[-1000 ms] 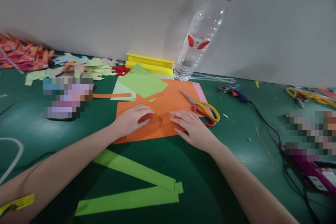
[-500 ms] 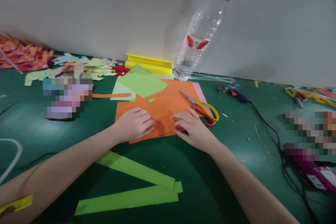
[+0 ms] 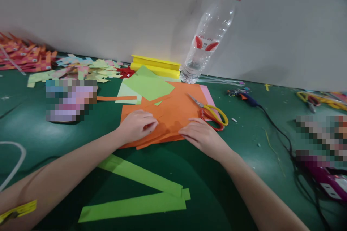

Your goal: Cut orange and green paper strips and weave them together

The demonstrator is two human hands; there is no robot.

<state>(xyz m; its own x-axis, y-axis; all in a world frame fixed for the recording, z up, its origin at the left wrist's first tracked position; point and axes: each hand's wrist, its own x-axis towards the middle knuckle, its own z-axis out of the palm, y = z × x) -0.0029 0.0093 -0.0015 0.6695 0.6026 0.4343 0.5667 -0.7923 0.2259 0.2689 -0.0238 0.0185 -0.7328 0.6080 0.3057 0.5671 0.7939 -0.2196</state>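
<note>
Orange paper [image 3: 173, 110] lies in front of me as stacked sheets, the near edge of the top sheet slightly raised. My left hand [image 3: 139, 126] is closed, fingers curled in a pinch on the sheet's near left part. At the near right edge, my right hand [image 3: 203, 135] has its fingers pressed together on the same paper, thumb below. Scissors [image 3: 214, 113] with yellow and red handles rest just beyond my right hand, blades on the orange paper. Light green sheets [image 3: 150, 83] overlap the orange paper's far left, and a pink sheet [image 3: 208, 97] shows under its right side.
Green paper strips [image 3: 135, 204] lie nearest me. A water bottle [image 3: 206, 39] stands at the wall beside a yellow folded piece [image 3: 155, 66]. Paper scraps [image 3: 81, 66] and orange woven pieces [image 3: 25, 56] fill the far left. A glue gun-like tool's cord [image 3: 276, 128] runs down the right.
My right fingers have closed onto the near edge of the orange paper. The left fingers have curled in, and the sheet's near edge has lifted and shifted. The view has moved slightly.
</note>
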